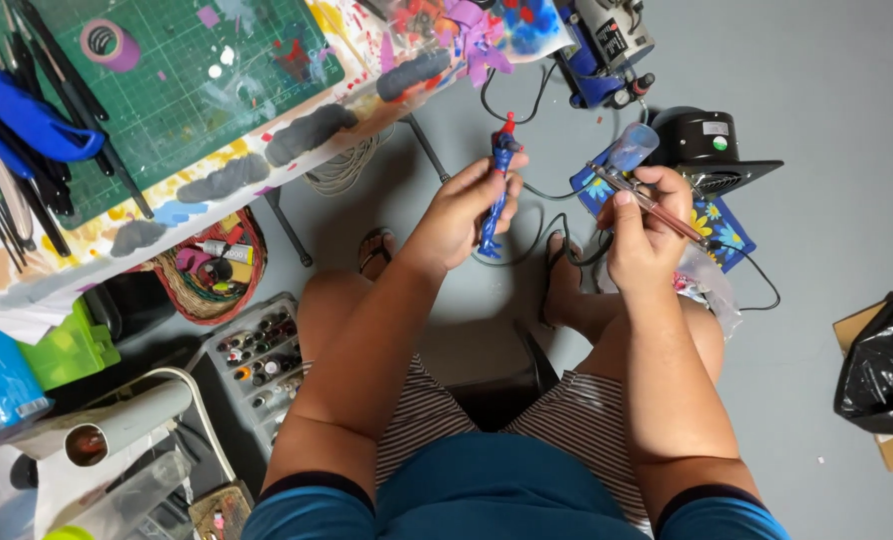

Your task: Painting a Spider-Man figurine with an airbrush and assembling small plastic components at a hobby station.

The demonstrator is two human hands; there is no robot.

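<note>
My left hand (470, 205) grips a small blue figure (496, 190) with a red top, held upright over the floor between my knees. My right hand (645, 225) holds an airbrush (635, 180) with a pale blue cup on top; its nozzle points left toward the figure, a short gap away. A thin hose runs from the airbrush to the right and down. I sit with both feet in sandals on the grey floor.
A paint-stained table with a green cutting mat (182, 90), tape roll (110, 43) and tools is at upper left. A woven basket (212, 270) and a tray of paint bottles (262, 365) lie below it. Compressor (607, 45), black fan unit (712, 150), black bag (887, 370).
</note>
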